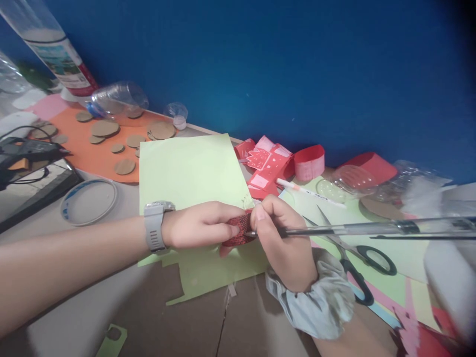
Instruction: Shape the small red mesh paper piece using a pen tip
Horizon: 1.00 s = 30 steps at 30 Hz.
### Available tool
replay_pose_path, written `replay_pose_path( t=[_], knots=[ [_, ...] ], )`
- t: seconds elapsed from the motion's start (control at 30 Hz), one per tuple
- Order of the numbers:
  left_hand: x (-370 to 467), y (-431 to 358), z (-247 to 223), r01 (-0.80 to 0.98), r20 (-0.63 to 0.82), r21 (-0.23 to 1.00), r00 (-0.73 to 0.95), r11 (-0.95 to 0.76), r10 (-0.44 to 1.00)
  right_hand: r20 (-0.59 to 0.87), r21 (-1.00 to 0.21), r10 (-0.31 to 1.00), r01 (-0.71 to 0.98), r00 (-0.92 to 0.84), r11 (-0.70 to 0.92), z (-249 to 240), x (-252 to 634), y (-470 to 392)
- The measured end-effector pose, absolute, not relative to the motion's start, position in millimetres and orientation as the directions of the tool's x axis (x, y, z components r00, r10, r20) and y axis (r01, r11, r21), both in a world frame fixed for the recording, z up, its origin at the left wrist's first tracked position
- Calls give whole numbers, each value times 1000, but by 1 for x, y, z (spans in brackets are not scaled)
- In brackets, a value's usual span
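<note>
My left hand (208,223), with a grey watch (155,225) on its wrist, grips a small curved piece with a red-and-black pattern (240,229) between thumb and fingers. My right hand (284,243), wearing a pale scrunchie at the wrist, is closed around a pen (334,229) close to its point. The pen lies nearly level, its tip at the patterned piece; whether it touches cannot be made out. Both hands are over light green paper (186,173) with a cut-out lower edge. What the patterned piece is made of is unclear.
Scissors (345,250) lie partly spread on coloured paper at right. Red paper pieces (269,166) and a marker (310,192) are behind. At left are cardboard discs (105,129) on orange paper, a tape roll (89,202) and plastic bottles (119,99). A blue wall (260,64) rises behind.
</note>
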<state>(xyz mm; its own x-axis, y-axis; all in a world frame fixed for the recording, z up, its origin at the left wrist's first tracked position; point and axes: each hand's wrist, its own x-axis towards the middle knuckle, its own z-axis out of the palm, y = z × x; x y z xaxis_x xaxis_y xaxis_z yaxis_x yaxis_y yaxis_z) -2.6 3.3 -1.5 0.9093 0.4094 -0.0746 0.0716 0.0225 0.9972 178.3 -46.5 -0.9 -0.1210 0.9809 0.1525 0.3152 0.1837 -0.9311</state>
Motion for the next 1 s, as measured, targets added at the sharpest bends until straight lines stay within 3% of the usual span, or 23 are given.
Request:
replay_pose_path(
  t=[1.0],
  knots=[
    [-3, 3, -3, 54, -48, 999, 911, -2, 410, 173, -924, 972, 315, -160, 216, -1, 180, -46]
  ],
)
